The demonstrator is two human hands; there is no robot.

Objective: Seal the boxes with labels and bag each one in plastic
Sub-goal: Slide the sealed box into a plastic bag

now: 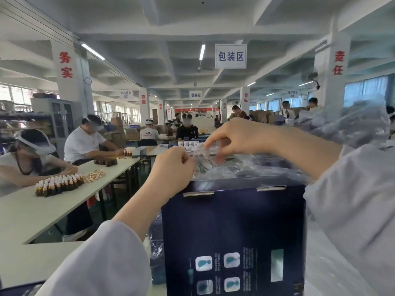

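Dark blue box [233, 227], upright. Over its top: clear plastic bag [226, 167], left hand [173, 167] and right hand [235, 135] fingers both pinched on it.

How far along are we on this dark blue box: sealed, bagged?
Sealing looks done: two silvery strips cross the top edge of the dark blue box. In hand: left hand and right hand pinch clear plastic bunched above it. Left: finishing the bag; whether it fully covers the box is unclear.
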